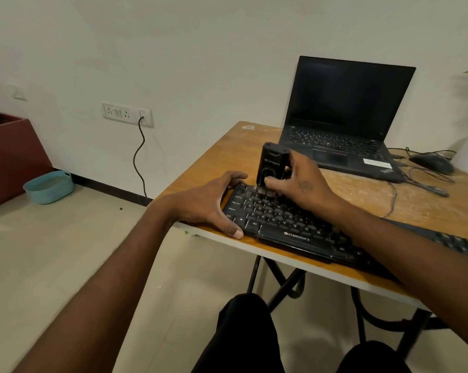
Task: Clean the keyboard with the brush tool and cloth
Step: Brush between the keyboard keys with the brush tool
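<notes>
A black Zebronics keyboard (294,227) lies along the front edge of the wooden table (227,157). My left hand (211,203) grips the keyboard's left end, thumb on the front edge and fingers curled over the back corner. My right hand (300,181) holds a black brush tool (271,164) upright, its lower end pressed onto the top-left keys. My right forearm covers part of the keyboard's right half. No cloth is in view.
An open black laptop (343,122) with a dark screen stands at the back of the table, a black mouse (432,162) and cables to its right. On the floor to the left are a teal basin (49,185) and a maroon box (9,154).
</notes>
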{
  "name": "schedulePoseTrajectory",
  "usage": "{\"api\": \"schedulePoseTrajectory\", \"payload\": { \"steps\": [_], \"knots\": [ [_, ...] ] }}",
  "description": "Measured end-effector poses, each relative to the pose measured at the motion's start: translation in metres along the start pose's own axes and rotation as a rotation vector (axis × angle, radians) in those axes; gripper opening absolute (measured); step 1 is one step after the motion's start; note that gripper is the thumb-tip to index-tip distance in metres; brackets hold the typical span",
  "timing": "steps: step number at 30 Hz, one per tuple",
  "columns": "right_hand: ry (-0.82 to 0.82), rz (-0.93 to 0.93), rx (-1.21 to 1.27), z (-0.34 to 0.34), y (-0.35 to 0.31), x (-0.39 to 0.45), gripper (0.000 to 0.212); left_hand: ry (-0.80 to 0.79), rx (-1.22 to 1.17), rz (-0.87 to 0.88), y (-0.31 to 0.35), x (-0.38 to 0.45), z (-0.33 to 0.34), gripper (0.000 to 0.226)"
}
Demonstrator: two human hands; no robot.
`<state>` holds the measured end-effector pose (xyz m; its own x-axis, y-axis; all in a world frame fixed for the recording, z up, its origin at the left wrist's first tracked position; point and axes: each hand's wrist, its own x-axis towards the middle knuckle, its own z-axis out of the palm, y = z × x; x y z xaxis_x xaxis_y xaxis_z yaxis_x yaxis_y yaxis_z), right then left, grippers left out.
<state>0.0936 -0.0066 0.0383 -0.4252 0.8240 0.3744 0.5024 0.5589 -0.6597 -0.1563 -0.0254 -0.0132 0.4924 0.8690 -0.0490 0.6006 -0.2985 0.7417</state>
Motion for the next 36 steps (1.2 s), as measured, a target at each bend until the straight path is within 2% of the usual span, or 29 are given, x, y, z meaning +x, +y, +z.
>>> {"api": "schedulePoseTrajectory", "payload": {
  "steps": [3, 7, 10, 17, 21, 23, 27, 32, 36],
  "knots": [
    [-0.002, 0.013, 0.010, 0.003, -0.003, -0.002, 0.051, 0.000, -0.009, 0.004, 0.001, 0.000, 0.000, 0.126],
    [-0.138, -0.096, 0.109, 0.016, -0.027, -0.034, 0.050, 0.015, 0.006, 0.029, 0.000, 0.001, 0.001, 0.127],
    [-0.178, -0.139, 0.113, 0.023, -0.035, -0.037, 0.051, 0.015, 0.029, 0.025, 0.002, 0.001, 0.001, 0.120],
    [-0.025, -0.083, -0.005, 0.027, -0.015, 0.012, 0.041, 0.015, -0.018, 0.007, 0.005, -0.002, 0.001, 0.130],
    [0.019, -0.062, -0.035, 0.031, -0.016, 0.018, 0.045, 0.022, -0.030, 0.017, 0.005, -0.003, 0.001, 0.136],
    [-0.025, -0.081, 0.016, 0.034, -0.025, 0.006, 0.044, 0.029, -0.007, 0.027, 0.006, -0.002, 0.002, 0.132],
    [-0.126, -0.152, 0.079, 0.038, -0.039, -0.025, 0.046, 0.010, 0.008, 0.018, 0.004, -0.001, 0.001, 0.110],
    [-0.088, -0.087, 0.067, 0.025, -0.025, -0.009, 0.044, 0.025, -0.016, 0.017, 0.006, -0.002, 0.001, 0.134],
    [0.021, -0.024, -0.009, 0.023, -0.004, 0.021, 0.048, 0.016, -0.048, -0.010, 0.005, -0.003, 0.002, 0.141]
  ]
}}
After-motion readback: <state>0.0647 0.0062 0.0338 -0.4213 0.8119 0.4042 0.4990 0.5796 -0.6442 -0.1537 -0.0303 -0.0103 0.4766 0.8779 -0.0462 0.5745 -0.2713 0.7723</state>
